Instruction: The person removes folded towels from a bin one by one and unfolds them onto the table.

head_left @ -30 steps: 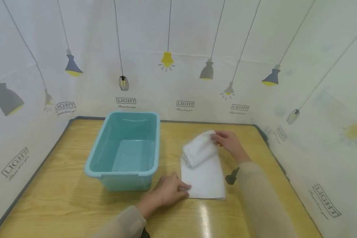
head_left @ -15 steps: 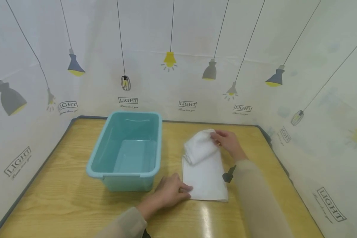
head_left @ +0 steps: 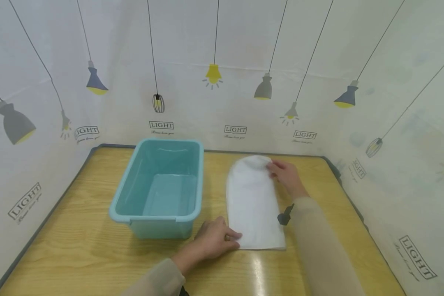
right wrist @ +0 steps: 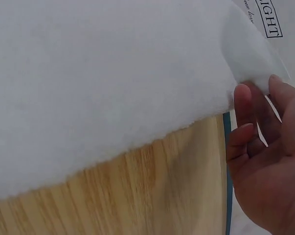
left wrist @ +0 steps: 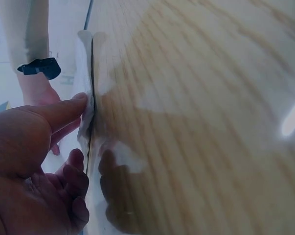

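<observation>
A white towel [head_left: 255, 209] lies lengthwise on the table, its far end rounded and slightly lifted. My right hand [head_left: 286, 176] pinches its far right corner between thumb and fingers. In the right wrist view that corner of the towel [right wrist: 252, 54] bends up where the right hand [right wrist: 264, 147] holds it. My left hand [head_left: 214, 238] rests by the near left corner, thumb and a finger touching it. Seen from the left wrist, extended digits of the left hand [left wrist: 34, 147] press the towel's edge [left wrist: 86, 73] and the other fingers curl loosely.
A light blue plastic basin [head_left: 155, 228], with nothing visible inside, stands left of the towel on the wooden table [head_left: 70, 242]. White sheeting [head_left: 192, 111] printed with hanging lamps encloses the table's back and sides.
The towel's folded-over far part has opened out, so the towel now lies in one long piece. My right hand has stayed at the far corner; my left hand has barely moved.
</observation>
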A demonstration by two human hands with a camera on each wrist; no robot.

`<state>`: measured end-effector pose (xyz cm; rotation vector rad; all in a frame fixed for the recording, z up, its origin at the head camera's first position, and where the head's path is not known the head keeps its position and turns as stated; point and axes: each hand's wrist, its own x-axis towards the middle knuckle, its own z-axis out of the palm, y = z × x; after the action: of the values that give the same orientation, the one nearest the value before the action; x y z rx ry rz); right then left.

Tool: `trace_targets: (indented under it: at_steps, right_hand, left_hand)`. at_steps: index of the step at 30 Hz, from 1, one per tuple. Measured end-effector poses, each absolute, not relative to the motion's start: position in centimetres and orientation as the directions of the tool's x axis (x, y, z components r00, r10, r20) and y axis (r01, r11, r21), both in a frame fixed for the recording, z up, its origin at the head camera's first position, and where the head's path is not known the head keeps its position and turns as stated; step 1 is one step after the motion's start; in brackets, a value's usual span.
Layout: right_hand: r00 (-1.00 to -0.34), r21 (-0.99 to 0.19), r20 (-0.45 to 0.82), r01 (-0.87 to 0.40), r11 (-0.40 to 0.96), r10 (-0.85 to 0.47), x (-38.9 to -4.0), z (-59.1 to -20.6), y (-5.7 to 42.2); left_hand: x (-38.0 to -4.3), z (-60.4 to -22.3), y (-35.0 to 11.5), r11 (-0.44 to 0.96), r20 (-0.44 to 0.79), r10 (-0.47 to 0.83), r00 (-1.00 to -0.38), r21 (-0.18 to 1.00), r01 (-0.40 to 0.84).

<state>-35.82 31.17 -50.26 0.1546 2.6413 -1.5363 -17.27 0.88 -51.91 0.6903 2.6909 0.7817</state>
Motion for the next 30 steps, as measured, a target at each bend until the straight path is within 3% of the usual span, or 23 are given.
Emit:
trace_targets:
  at_steps: [12, 22, 30]
  right_hand:
    - [-0.964, -0.8, -0.263, 0.189, 0.57, -0.05, -34.7, -50.6, 31.6]
    - [-0.965, -0.798, -0.188, 0.043, 0.601, -0.181, -34.8, -51.5, 32.2]
    - [-0.949, -0.735, -0.251, 0.058, 0.675, -0.192, -34.5, -51.5, 32.4]
  left_hand:
    - [-17.3, -51.4, 0.7, 0.739, -0.141, 0.524, -0.84, 0.566, 0.366]
    - [-17.3, -51.2, 0.6, 0.732, -0.127, 0.535, -0.835, 0.564, 0.383]
    - [-17.4, -51.3, 0.6, 0.722, -0.153, 0.545, -0.824, 0.585, 0.369]
